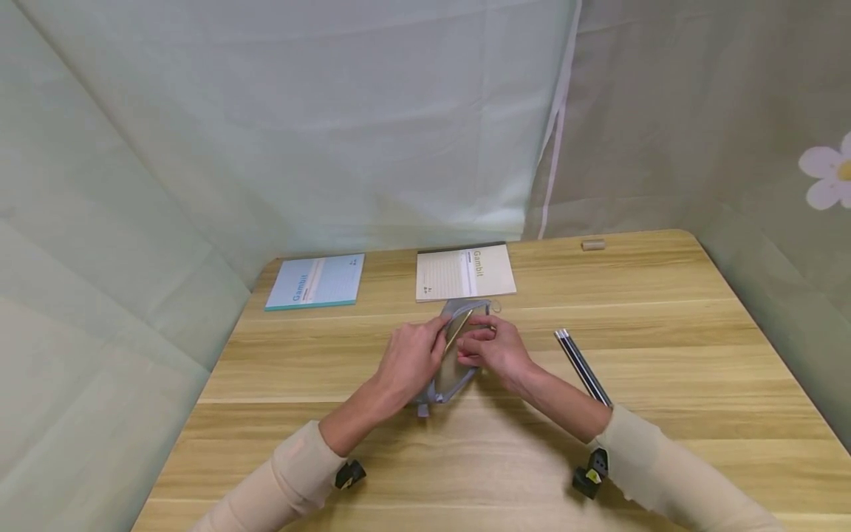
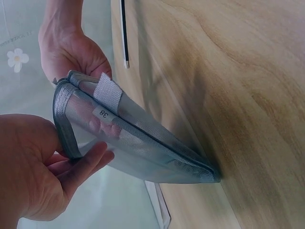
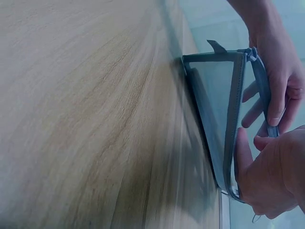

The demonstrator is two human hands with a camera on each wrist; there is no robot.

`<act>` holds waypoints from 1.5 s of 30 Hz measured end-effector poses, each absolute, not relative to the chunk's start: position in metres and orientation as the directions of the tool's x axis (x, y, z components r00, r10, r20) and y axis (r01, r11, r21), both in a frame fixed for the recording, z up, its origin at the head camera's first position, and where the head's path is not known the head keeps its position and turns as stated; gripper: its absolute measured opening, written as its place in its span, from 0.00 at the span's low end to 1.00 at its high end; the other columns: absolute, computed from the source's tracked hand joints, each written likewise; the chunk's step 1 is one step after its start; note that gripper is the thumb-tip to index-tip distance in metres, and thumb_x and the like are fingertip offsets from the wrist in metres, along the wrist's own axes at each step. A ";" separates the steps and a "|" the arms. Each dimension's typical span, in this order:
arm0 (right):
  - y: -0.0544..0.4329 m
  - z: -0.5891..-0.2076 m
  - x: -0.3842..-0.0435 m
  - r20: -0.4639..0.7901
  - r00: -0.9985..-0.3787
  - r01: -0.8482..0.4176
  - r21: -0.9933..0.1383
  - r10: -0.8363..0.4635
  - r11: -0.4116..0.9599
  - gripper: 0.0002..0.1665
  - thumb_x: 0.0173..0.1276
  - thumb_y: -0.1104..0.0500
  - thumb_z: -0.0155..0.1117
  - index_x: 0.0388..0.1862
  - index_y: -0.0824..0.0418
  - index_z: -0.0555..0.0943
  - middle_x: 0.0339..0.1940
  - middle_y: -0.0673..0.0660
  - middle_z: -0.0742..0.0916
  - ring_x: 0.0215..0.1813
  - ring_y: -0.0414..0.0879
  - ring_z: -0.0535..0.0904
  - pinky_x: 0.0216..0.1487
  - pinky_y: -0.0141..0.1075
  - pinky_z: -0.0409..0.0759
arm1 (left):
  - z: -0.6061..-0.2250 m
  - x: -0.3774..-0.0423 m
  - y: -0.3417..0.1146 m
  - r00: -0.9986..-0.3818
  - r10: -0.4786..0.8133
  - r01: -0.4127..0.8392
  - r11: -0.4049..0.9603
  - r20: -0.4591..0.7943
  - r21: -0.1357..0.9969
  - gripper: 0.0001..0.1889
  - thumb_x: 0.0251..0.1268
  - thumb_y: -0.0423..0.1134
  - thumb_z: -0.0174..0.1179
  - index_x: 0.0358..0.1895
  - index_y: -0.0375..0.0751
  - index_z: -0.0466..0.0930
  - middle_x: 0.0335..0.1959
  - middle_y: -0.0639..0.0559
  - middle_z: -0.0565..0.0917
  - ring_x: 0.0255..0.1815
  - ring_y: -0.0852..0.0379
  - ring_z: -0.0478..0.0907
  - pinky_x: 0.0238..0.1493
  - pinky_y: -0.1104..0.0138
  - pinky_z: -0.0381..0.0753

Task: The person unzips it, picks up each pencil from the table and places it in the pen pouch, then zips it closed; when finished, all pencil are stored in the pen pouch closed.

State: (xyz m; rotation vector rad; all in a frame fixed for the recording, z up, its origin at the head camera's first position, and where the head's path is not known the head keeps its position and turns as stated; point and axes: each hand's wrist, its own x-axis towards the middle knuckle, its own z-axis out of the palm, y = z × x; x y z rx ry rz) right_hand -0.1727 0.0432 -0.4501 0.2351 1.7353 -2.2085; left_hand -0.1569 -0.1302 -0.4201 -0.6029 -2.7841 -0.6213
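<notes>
A grey-blue mesh zip pouch [image 1: 459, 304] stands on the table between both hands, its mouth spread wide. My left hand [image 1: 408, 358] grips the left rim; in the left wrist view its fingers lie along the outside of the mesh [image 2: 143, 160]. On the opposite rim, my right hand [image 1: 501, 355] pinches the edge with bent fingers, and part of it shows pink through the mesh in the left wrist view. A white tag reading 38 [image 2: 103, 114] sits beside the zip. Inside the mouth, a thin gold-coloured strip [image 1: 459, 332] runs lengthwise in the head view.
Dark pencils with silvery ends [image 1: 577, 358] lie right of the pouch, partly behind the right forearm. Behind the pouch is a cream notebook [image 1: 465, 273], with a blue notebook [image 1: 315, 281] farther left. A small brown block [image 1: 593, 244] lies near the back edge. Cloth walls surround the table.
</notes>
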 end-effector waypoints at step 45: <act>0.211 -0.457 -0.134 -0.014 -0.998 -0.013 -0.922 -0.067 0.388 0.37 0.77 0.68 0.65 0.82 0.67 0.65 0.76 0.67 0.76 0.70 0.65 0.77 0.52 0.18 0.75 | -0.421 -0.156 -0.130 -0.891 0.342 0.439 0.820 0.299 0.368 0.15 0.75 0.29 0.62 0.60 0.35 0.87 0.34 0.46 0.91 0.18 0.63 0.73 0.15 0.74 0.69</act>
